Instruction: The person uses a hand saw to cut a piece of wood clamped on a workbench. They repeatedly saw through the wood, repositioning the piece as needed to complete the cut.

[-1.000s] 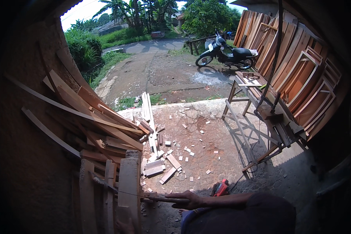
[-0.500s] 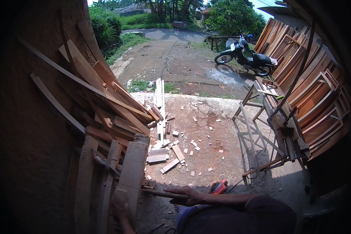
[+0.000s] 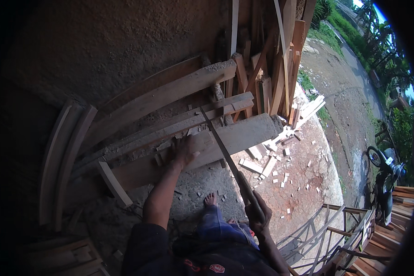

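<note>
My right hand [image 3: 257,212] grips the wooden handle [image 3: 247,193] of a long, narrow saw. Its dark blade [image 3: 220,143] slants up and leftward over the workbench planks. My left hand [image 3: 185,152] is closed on a short pale piece of wood [image 3: 200,141] lying on the wide, rough plank [image 3: 244,134]; part of its fingers is in shadow. Behind this run two more long planks [image 3: 170,92]. A loose pale batten [image 3: 112,181] leans across the plank's left part. My bare foot [image 3: 210,198] is on the concrete below.
Leaning timber [image 3: 276,92] stands against the rough wall [image 3: 124,41]. Offcuts [image 3: 267,168] litter the floor, where a red tool [image 3: 253,233] is partly hidden. A wooden stand [image 3: 336,230], a motorbike [image 3: 384,188] and more boards [image 3: 400,209] are at right, beside a paved drive [image 3: 340,110].
My view has turned left and down onto the planks, so the outdoor scene now sits at right. The saw now points away from me rather than sideways; my left hand is more visible.
</note>
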A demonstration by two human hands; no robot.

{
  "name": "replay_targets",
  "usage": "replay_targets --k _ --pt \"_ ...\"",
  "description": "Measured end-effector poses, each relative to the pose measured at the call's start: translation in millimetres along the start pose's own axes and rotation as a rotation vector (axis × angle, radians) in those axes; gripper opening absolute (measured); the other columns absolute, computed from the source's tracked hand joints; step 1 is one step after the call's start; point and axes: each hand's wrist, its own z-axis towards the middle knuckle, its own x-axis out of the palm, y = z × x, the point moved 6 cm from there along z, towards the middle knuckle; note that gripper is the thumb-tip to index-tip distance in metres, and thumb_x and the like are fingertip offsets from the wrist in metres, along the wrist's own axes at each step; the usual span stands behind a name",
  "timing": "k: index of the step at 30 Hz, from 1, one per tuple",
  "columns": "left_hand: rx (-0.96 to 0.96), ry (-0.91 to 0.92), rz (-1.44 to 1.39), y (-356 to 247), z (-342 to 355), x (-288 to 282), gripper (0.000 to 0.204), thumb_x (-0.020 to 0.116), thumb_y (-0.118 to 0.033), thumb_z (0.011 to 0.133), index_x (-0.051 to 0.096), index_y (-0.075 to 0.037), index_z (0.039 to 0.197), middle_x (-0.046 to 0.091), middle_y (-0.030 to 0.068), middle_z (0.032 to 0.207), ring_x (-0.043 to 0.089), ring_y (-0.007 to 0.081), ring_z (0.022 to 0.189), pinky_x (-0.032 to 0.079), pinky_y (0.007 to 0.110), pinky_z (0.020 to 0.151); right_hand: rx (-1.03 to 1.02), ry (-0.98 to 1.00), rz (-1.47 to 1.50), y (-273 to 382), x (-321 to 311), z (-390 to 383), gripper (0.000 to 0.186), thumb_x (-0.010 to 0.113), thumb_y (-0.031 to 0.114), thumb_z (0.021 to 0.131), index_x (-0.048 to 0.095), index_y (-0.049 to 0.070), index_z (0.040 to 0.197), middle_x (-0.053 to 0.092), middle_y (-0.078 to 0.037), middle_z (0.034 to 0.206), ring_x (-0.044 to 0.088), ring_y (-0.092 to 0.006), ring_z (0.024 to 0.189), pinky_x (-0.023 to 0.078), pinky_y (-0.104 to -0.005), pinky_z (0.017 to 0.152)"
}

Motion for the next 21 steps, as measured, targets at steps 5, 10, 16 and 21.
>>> replay_targets --k 5,10,16,21 --pt "-0.001 -0.077 0.008 -16 -7 -9 0.082 0.071 -0.053 0.079 0.04 -0.014 0.143 0.046 0.0148 0.142 0.038 0.0369 0.134 0.031 0.06 0.105 -0.063 0.038 -0.07 -7 1 -2 0.056 0.073 0.016 0.09 0.052 -0.004 0.138 0.072 -0.016 0.11 0.069 -0.0151 0.092 0.053 -0.0284 0.077" --pt "-0.001 -0.332 -0.225 -19 12 -18 0.039 0.054 -0.042 0.095 0.06 -0.011 0.118 0.062 0.0171 0.119 0.057 0.0383 0.113 0.043 0.054 0.095 0.068 0.091 0.06 -14 8 -1 0.051 0.071 0.016 0.091 0.055 -0.006 0.134 0.069 -0.019 0.116 0.068 -0.0199 0.101 0.053 -0.0313 0.085" --pt "-0.191 -0.281 0.059 -34 26 -7 0.029 0.05 -0.031 0.098 0.066 -0.008 0.096 0.068 0.0158 0.098 0.063 0.0358 0.099 0.047 0.052 0.087 -0.005 0.105 -0.005 -20 8 -3 0.054 0.072 0.02 0.091 0.054 -0.007 0.134 0.067 -0.02 0.12 0.067 -0.0226 0.106 0.052 -0.0325 0.09" --pt "-0.178 -0.432 0.012 -39 23 -10 0.031 0.049 -0.031 0.098 0.067 -0.007 0.093 0.068 0.0157 0.096 0.063 0.0347 0.1 0.045 0.054 0.086 0.082 0.126 0.027 -31 8 -12 0.053 0.071 0.017 0.09 0.054 -0.008 0.134 0.067 -0.021 0.121 0.067 -0.0239 0.109 0.052 -0.0336 0.091"
